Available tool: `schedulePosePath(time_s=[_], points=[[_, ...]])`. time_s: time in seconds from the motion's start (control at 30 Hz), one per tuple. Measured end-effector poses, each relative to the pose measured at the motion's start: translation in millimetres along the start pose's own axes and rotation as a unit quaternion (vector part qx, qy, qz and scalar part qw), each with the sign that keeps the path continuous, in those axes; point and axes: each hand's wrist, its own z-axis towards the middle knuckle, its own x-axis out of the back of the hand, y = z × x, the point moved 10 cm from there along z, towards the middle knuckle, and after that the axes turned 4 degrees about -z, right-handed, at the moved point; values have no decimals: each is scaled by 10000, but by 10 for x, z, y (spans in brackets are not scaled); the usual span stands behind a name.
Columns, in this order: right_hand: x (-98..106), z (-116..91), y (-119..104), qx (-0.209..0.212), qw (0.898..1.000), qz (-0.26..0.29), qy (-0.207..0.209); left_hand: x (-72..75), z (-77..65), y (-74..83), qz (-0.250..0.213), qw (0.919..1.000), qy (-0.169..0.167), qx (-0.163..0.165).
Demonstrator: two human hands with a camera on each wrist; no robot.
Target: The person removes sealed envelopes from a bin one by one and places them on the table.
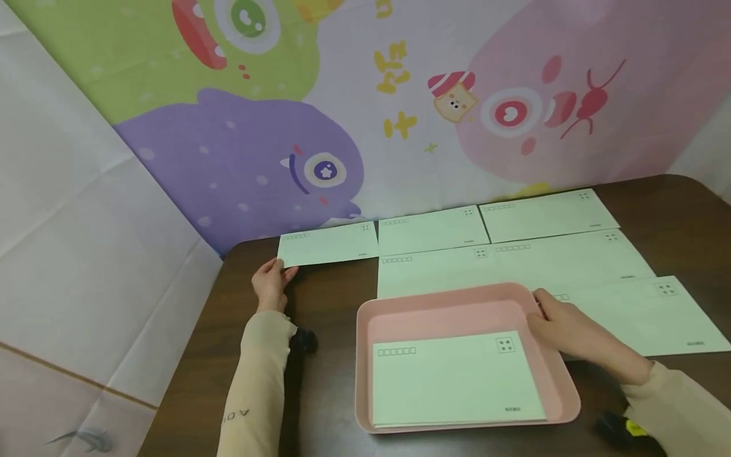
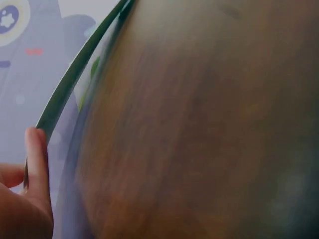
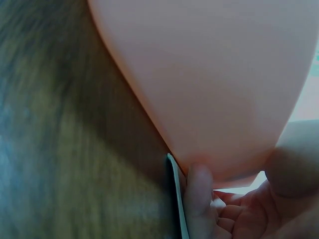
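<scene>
My left hand (image 1: 271,284) pinches the lower left corner of a pale envelope (image 1: 328,244) at the table's back left. In the left wrist view, that envelope (image 2: 70,82) appears edge-on, bowed, between thumb and finger. My right hand (image 1: 565,325) grips the right wall of a pink tray (image 1: 445,311); the right wrist view shows fingers (image 3: 199,194) against the tray's side (image 3: 214,89). Inside the tray lies a pale envelope (image 1: 451,381), with at least one more edge beneath it. The tray hides parts of the envelopes behind it.
Several envelopes lie in rows at the back and right, among them a back-middle envelope (image 1: 434,230), a back-right envelope (image 1: 548,216) and a front-right envelope (image 1: 645,317). The brown table (image 1: 325,381) meets a cartoon-printed cloth (image 1: 400,165) at its back edge.
</scene>
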Motion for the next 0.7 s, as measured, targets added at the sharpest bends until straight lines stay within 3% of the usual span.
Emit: schedulePosePath(time_s=[0.23,0.53,0.63,0.7], points=[[8,6,20,18,10000,52,-3,-121,-5,-37,544,9962,-360,574],[9,14,17,50,10000,56,37,-176,77,-21,1374,9877,-731,140],[4,8,15,42,10000,79,10,-235,88,-6,2151,9712,-1018,-150],[10,3,11,35,10000,67,13,-297,70,27,2921,9473,-1230,-460]])
